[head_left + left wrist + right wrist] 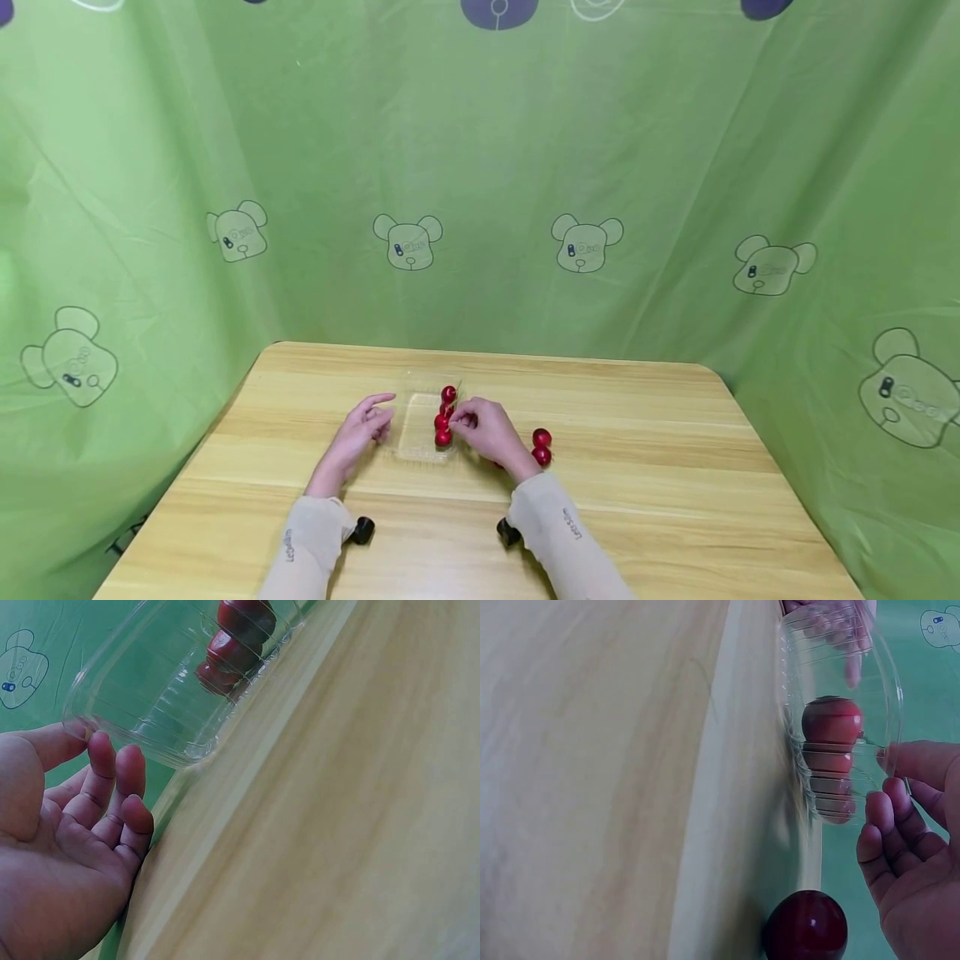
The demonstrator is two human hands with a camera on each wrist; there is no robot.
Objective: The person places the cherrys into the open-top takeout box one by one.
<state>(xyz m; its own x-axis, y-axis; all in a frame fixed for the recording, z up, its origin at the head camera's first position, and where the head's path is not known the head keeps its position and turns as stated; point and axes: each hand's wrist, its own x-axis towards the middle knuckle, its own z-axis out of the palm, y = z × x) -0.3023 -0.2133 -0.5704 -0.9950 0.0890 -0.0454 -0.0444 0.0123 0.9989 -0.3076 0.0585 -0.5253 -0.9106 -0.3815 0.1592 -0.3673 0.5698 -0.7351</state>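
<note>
A clear plastic container (415, 457) rests on the table with several red cherries (442, 422) lined up along its right side. My right hand (483, 425) is at that side, thumb and forefinger pinching a cherry by its thin stem (907, 786); the fingers partly hide which cherry it belongs to. Through the container's wall, the cherries (831, 720) show in the right wrist view. At the left side, my left hand (360, 429) has its fingers loosely bent; in the left wrist view its fingertips (101, 746) are at the container's corner (82, 712), gripping nothing visible.
Two cherries (542, 447) lie on the wooden table (660, 500) right of my right hand, and another is mostly hidden beneath that wrist. Black wrist devices (362, 530) sit at both cuffs. A green curtain (495, 300) with bear heads surrounds the table's back and sides.
</note>
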